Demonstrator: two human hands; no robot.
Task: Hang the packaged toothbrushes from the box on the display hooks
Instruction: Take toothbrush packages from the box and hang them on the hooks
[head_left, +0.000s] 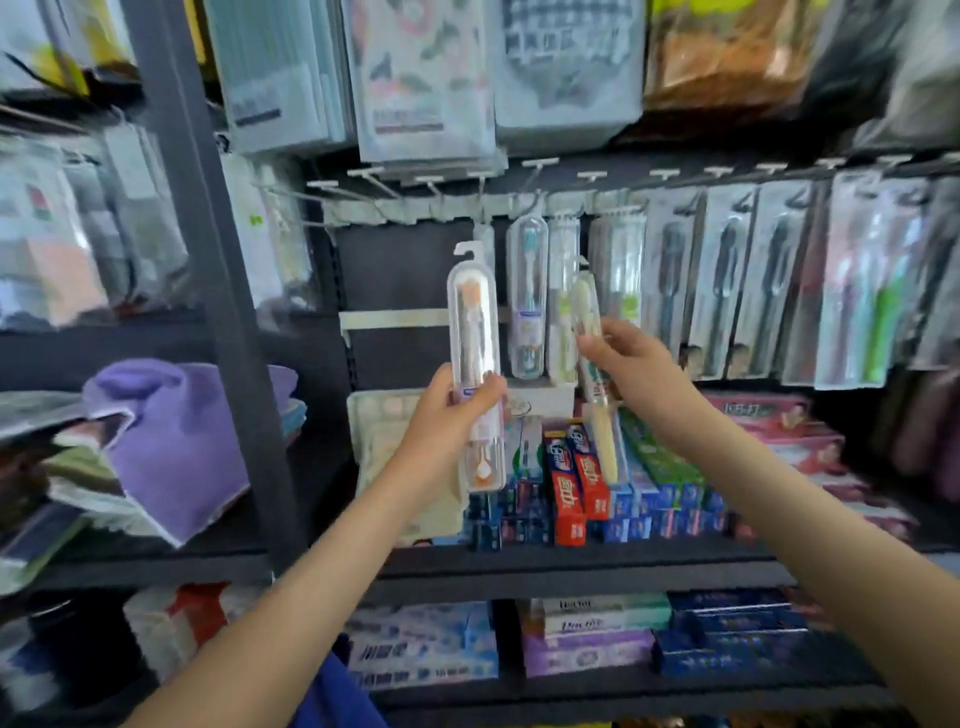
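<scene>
Our two bare arms reach up from the bottom edge. Our left hand (452, 410) holds an orange toothbrush pack (475, 332) upright. Its thumb and fingers curl round the low part of the pack. The pack's white hook hole at the top is just below the row of display hooks (395, 187) and not on one.

Our right hand (634, 364) pinches a yellow toothbrush pack (586, 301) between thumb and fingers. This pack tilts a little and sits right in front of the hanging toothbrush packs (527, 296).

Between the dark post (208, 260) on the left and the first hanging pack we see an open patch of dark back wall (395, 270). The orange pack is at its right side. More hanging packs fill the row to the right edge, side by side.

Under our hands, toothpaste boxes (582, 478) stand packed close on the shelf (571, 564). A purple towel (176, 441) lies left of the post.
</scene>
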